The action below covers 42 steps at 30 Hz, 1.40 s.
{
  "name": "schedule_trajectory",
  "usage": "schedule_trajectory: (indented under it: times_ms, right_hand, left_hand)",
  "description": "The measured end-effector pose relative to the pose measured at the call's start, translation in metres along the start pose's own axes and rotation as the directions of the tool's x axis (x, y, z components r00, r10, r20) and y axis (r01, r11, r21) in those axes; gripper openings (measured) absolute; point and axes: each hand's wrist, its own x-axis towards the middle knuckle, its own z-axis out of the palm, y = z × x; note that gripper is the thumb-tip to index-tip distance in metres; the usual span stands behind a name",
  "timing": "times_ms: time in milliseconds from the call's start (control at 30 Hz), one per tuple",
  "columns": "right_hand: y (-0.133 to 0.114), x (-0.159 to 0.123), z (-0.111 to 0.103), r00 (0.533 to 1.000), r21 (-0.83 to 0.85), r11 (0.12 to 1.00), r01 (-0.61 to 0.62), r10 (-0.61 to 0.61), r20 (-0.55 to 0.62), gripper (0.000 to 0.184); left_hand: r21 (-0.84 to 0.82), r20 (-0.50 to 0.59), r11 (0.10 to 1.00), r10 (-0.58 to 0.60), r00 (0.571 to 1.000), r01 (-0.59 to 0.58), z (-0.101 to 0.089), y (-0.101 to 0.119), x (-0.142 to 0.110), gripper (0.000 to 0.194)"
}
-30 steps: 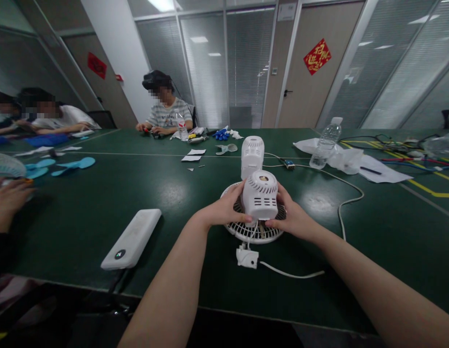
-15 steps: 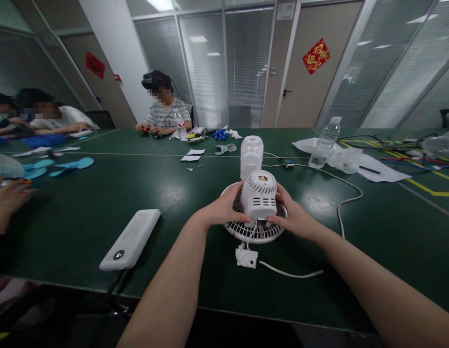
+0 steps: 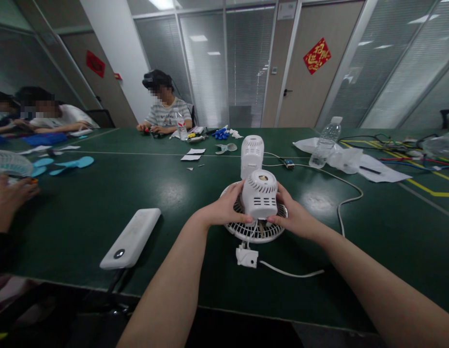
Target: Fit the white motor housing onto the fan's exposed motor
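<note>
A white vented motor housing (image 3: pixel 260 194) stands over a round white fan grille (image 3: pixel 254 230) lying flat on the green table (image 3: pixel 173 193). My left hand (image 3: pixel 223 209) grips the housing's left side, and my right hand (image 3: pixel 292 214) grips its right side, fingers curled round it. Behind it stands a second white vented housing (image 3: pixel 252 154). A small white switch box (image 3: pixel 246 256) lies in front of the grille, with a white cable (image 3: pixel 340 208) running off to the right.
A white power bank (image 3: pixel 132 238) lies at the near left. A water bottle (image 3: pixel 324 143), white plastic bags (image 3: pixel 348 159) and coloured wires (image 3: pixel 420 154) sit at the right. Other people sit at the far and left sides; a person's hand (image 3: pixel 8 198) rests near blue fan blades (image 3: pixel 70 164).
My hands and the housing have barely shifted. The person's hand at the left edge has moved slightly.
</note>
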Motion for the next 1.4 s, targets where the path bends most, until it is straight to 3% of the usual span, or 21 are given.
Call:
schedule_trajectory:
  times_ms: [267, 500, 633, 767, 1067, 1400]
  right_hand:
    - [0.0, 0.0, 0.0, 1.0, -0.016, 1.0, 0.011, -0.011, 0.011, 0.107]
    - [0.011, 0.002, 0.006, 0.99, -0.069, 0.988, 0.138, -0.137, 0.017, 0.111]
    - [0.015, 0.002, 0.01, 0.998, -0.265, 0.963, 0.054, -0.058, -0.008, 0.125]
    - [0.017, 0.003, 0.012, 1.0, -0.321, 0.947, 0.016, -0.02, -0.008, 0.126]
    - [0.012, 0.004, 0.012, 0.999, -0.337, 0.941, 0.028, -0.034, -0.013, 0.123]
    - [0.001, 0.005, 0.011, 0.998, -0.2, 0.98, 0.001, -0.015, -0.068, 0.12]
  left_hand:
    - [0.01, 0.012, 1.0, -0.017, 1.0, 0.016, 0.0, 0.002, -0.002, 0.116]
    - [0.046, 0.039, 0.997, -0.058, 0.998, 0.056, -0.003, 0.008, -0.005, 0.118]
    - [0.023, 0.05, 0.996, -0.083, 0.995, 0.082, -0.005, 0.007, -0.007, 0.119]
    - [0.012, 0.042, 0.997, -0.075, 0.996, 0.075, -0.006, 0.007, -0.009, 0.12]
    - [0.003, 0.036, 0.998, -0.071, 0.997, 0.071, -0.004, 0.006, -0.007, 0.121]
    - [-0.14, 0.015, 0.99, -0.017, 1.0, 0.019, -0.001, -0.004, -0.007, 0.126]
